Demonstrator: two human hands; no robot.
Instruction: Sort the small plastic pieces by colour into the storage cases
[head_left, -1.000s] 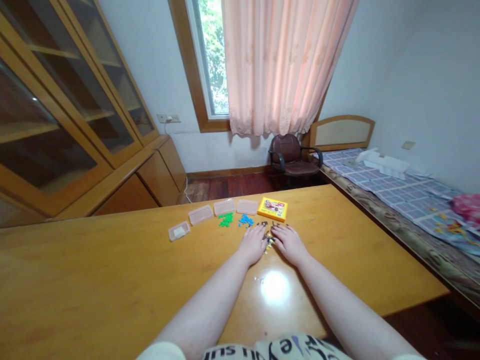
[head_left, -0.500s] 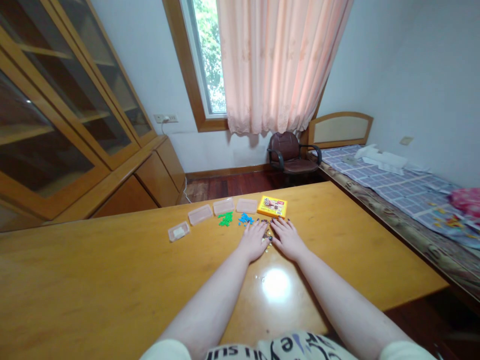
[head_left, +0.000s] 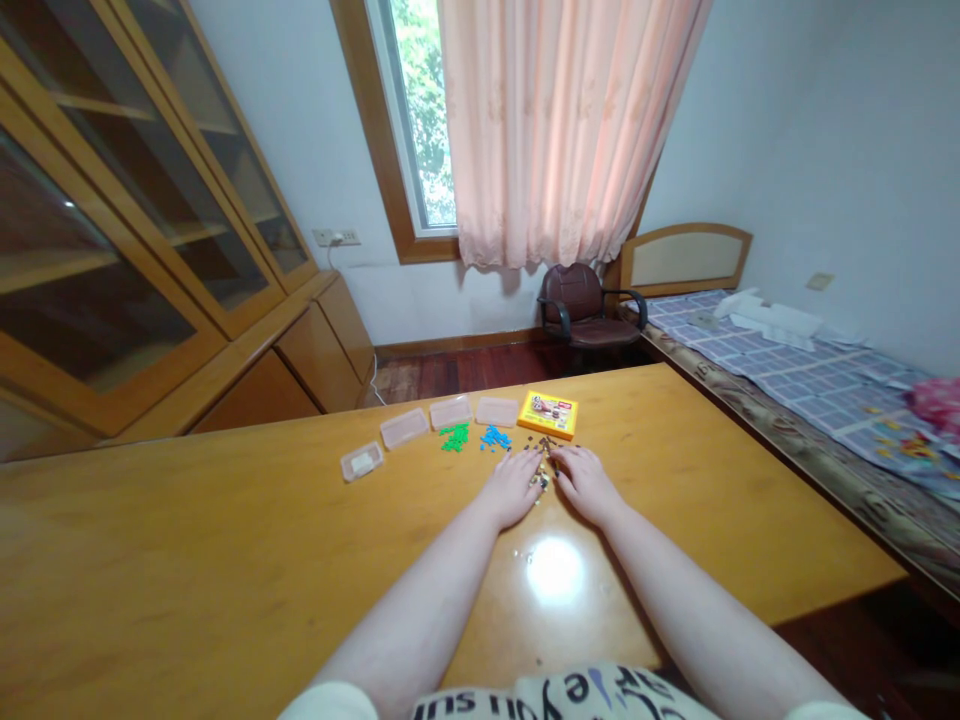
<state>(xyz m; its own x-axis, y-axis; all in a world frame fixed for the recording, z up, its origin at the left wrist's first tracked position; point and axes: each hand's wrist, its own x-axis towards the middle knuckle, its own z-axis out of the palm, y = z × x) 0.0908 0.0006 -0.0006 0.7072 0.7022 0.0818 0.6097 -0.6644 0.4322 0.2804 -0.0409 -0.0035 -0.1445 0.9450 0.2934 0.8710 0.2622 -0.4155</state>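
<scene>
My left hand rests on the wooden table, fingers stretched forward and holding nothing that I can see. My right hand is beside it, its fingers bent a little and apart, at the edge of a loose pile of small brown pieces. Between the two hands lie small pale and dark pieces, partly covered by the left fingers. A heap of blue pieces sits just beyond my left fingertips. Farther left is a heap of green pieces.
A yellow box lies beyond my hands. Clear plastic trays line the table's far side, one small tray holding something white. An armchair stands past the table, a bed to the right, a glass-door cabinet to the left.
Both hands have drawn back slightly toward me, and the right fingers have bent. More of the brown pieces near the yellow box now show. The view has shifted slightly.
</scene>
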